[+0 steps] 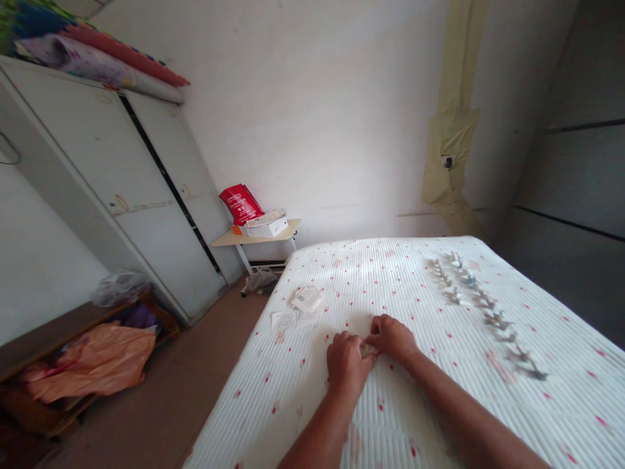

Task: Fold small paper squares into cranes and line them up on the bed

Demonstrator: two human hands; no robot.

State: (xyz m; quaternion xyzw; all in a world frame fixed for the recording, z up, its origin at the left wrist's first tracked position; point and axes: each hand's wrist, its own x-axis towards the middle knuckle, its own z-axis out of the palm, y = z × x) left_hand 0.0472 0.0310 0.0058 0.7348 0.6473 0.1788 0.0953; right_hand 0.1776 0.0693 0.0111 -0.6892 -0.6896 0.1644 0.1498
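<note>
Presumably light and easily bent, the small, pale yellowish piece [365, 350], perhaps paper, should want only a gentle fingertip hold along its edges; squeezing its middle could crush it. We have it between our two hands, over the white ribbed mattress cover [293, 404] with red specks; whether it touches the cover we cannot tell. Our left hand [347, 359] seems to pinch it between thumb and fingers, while our right hand [392, 337] has bent fingertips at its right side, whether gripping or only touching we cannot say. What shows of it is a yellowish patch, slightly blurred, its outline mostly hidden by our fingers.
</note>
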